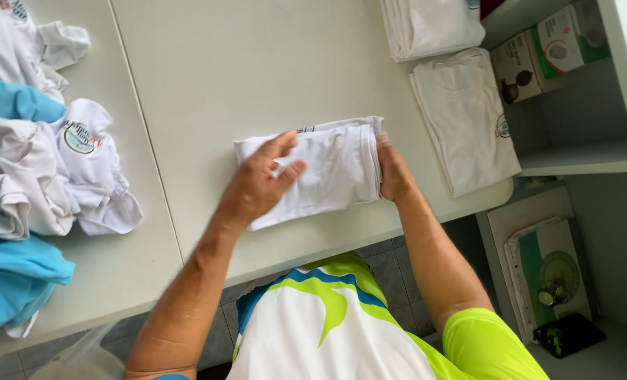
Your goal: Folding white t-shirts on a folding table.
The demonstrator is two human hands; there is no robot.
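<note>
White table point(257, 56) held our folded white shirt point(331, 169) near its front edge; left hand point(257, 184) lay flat, fingers spread, right hand point(392, 169) pinched the fold edge, so we judged smoothing outward evenly kept it square.

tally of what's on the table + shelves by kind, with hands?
Folded white shirt under both hands: 1
Other folded white stacks, top right: 2
Loose pile of white and blue garments, left: 1, pieces inside not countable
Boxes on the shelf: 2
Hands: left hand, right hand: 2
Total: 8
</note>
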